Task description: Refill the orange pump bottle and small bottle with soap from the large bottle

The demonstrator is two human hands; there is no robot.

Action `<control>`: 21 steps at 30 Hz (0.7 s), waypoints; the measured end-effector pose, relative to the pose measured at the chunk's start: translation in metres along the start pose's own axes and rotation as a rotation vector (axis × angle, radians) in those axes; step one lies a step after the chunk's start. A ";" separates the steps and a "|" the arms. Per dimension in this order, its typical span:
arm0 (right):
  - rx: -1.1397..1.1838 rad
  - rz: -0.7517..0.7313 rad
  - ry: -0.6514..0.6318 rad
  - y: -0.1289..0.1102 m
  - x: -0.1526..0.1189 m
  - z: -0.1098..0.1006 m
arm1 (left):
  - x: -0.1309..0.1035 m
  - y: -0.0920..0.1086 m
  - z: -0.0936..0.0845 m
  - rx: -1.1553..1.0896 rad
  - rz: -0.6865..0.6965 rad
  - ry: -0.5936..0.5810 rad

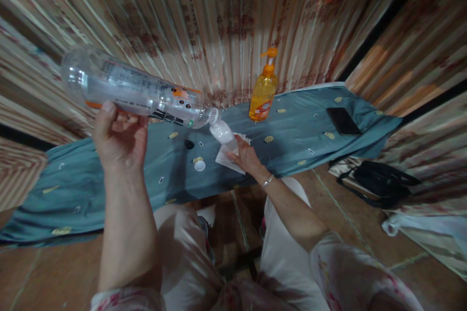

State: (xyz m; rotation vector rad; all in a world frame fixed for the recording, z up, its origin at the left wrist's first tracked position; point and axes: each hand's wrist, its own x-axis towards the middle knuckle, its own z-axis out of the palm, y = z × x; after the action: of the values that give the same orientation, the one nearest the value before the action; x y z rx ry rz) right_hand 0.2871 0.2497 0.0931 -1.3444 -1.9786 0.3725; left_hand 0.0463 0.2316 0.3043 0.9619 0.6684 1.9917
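Observation:
My left hand (pixel 122 133) grips a large clear plastic bottle (pixel 138 90) from below, its label printed in black and orange. The bottle lies nearly level, its neck pointing right and slightly down. That neck meets the mouth of a small clear bottle (pixel 221 131), which tilts towards it. My right hand (pixel 246 155) is closed around the small bottle's lower part, hiding some of it. Under this hand a white tissue (pixel 230 164) lies on the cloth. A white cap (pixel 199 165) and a small black cap (pixel 188 144) rest left of the tissue.
A patterned teal cloth (pixel 292 146) covers the long table. An orange pump bottle (pixel 263 90) of yellow liquid stands behind my right hand. Towards the right end lies a black phone (pixel 343 121). A black bag (pixel 379 182) is beyond the table's right front edge. Curtains hang behind.

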 end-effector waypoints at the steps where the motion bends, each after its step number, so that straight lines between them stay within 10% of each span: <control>1: 0.001 -0.001 -0.002 0.000 0.000 0.000 | 0.000 0.000 -0.001 -0.009 -0.007 0.007; 21: -0.014 -0.010 0.016 0.001 -0.001 0.002 | 0.003 0.000 -0.004 -0.018 -0.008 -0.052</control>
State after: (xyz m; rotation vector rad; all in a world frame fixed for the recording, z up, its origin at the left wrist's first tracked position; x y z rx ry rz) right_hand 0.2867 0.2496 0.0910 -1.3421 -1.9770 0.3424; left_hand 0.0419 0.2338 0.3038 0.9955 0.6230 1.9557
